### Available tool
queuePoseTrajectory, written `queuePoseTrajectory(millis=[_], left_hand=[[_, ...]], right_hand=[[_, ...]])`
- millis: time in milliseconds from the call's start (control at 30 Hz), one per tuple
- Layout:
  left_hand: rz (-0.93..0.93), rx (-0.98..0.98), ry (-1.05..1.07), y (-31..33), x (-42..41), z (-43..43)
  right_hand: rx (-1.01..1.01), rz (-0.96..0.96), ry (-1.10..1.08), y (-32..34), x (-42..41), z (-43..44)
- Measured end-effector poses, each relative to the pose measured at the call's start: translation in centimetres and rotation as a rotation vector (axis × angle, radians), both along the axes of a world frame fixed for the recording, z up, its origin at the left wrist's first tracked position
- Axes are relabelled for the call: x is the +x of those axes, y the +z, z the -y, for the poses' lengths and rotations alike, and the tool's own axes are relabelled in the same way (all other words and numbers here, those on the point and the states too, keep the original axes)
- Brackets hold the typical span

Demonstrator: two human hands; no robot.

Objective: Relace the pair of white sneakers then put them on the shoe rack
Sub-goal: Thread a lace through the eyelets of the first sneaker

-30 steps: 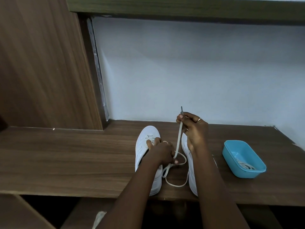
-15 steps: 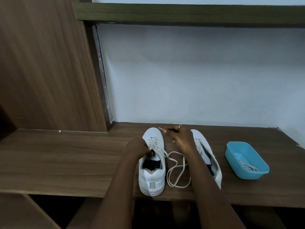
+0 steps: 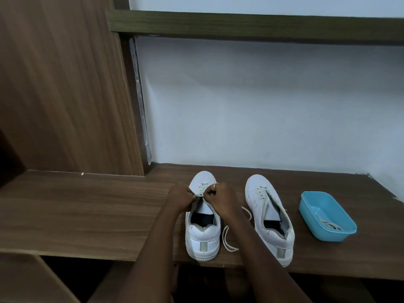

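Observation:
Two white sneakers stand heel-toward-me on a wooden shelf (image 3: 87,211). Both hands meet over the eyelets of the left sneaker (image 3: 202,235). My left hand (image 3: 180,199) pinches the white lace (image 3: 226,237) at the left eyelet row, and my right hand (image 3: 219,197), with a ring, pinches the same lace at the right row. The lace's loose end loops down on the shelf between the shoes. The right sneaker (image 3: 270,217) stands apart to the right, its tongue area open, with no hand on it.
A light blue plastic tub (image 3: 326,215) holding another coiled white lace sits to the right of the shoes. A wood side panel (image 3: 65,95) rises at the left, a dark upper shelf (image 3: 251,26) spans overhead, and a white wall lies behind.
My right hand, which pulled the lace high a second ago, has come down to the left sneaker's eyelets beside my left hand. The right sneaker now shows in full.

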State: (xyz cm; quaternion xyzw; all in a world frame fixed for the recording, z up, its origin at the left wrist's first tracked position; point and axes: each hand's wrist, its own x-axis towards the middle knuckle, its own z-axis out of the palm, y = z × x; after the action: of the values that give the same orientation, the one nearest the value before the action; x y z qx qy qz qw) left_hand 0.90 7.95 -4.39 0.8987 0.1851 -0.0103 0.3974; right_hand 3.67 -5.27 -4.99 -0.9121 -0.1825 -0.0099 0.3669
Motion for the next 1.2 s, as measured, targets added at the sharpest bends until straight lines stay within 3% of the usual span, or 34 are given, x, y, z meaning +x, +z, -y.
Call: queuePoseTrajectory(millis=[333, 467, 567, 767, 867, 1033, 1100, 1200], left_hand=[[0.023, -0.104, 0.016, -0.9, 0.6, -0.8], [0.021, -0.350, 0.087, -1.0, 0.4, -1.2], [0.018, -0.518, 0.127, -0.9, 0.2, -1.3], [0.010, -0.549, 0.238, -1.0, 0.6, -1.1], [0.067, -0.760, 0.404, -0.2, 0.8, -0.9], [0.387, -1.206, 0.662, 0.6, 0.6, -2.3], [0.505, -1.200, 0.823, 0.7, 0.4, -3.7], [0.658, -0.849, 1.073, 1.6, -0.3, -4.7]], right_hand=[[-0.203, 0.174, -0.070, -0.8, -0.6, -1.7], [-0.238, 0.209, -0.025, -1.0, -0.6, -1.6], [-0.220, 0.203, 0.000, -1.0, -0.4, -1.6], [-0.136, 0.084, 0.008, -0.6, -0.1, -1.3], [-0.039, -0.061, 0.039, 0.0, 0.3, -0.7], [0.032, -0.228, 0.060, 1.1, 1.0, 1.0], [0.009, -0.212, 0.057, 1.4, 1.2, 1.6], [0.002, -0.156, 0.016, 1.4, 1.3, 2.2]])
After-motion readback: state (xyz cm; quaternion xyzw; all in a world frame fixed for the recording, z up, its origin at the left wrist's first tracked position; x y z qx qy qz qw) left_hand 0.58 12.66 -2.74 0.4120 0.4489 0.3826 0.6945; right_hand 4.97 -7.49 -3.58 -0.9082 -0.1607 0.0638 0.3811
